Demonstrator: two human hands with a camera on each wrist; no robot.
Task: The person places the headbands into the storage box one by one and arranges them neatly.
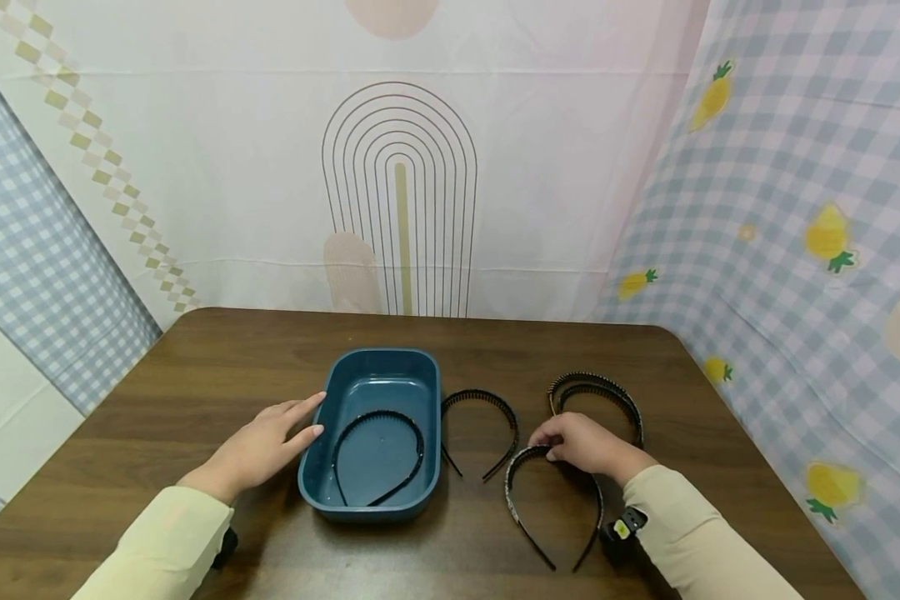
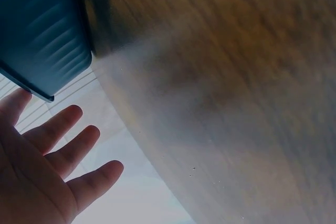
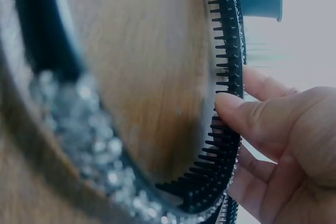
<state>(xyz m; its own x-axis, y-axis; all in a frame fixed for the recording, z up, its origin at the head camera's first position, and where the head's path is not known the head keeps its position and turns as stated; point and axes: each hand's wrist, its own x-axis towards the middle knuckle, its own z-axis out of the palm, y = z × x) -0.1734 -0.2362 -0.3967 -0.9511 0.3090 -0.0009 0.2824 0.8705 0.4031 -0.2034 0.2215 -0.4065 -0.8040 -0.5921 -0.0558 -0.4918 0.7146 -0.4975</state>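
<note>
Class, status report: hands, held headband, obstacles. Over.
Right hand pinching sparkly headband. Left hand at rim of blue tub. Another headband between right hand and tub.

The basin [image 1: 367, 515] is deep teal-blue; the headband [image 1: 385, 413] inside it is black. The held headband [image 1: 509, 492] is black too, with silvery glitter. The worktop [image 1: 255, 350] is brown wood-grain, the sleeves [image 1: 157, 542] cream. Blue-and-white gingham cloth [image 1: 780, 350] bears yellow fruits [image 1: 827, 232] with green leaves [image 1: 841, 262].

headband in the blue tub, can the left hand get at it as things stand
Probably yes: the left hand is right at the open blue tub, holding nothing, and nothing appears to lie over the headband.
</note>
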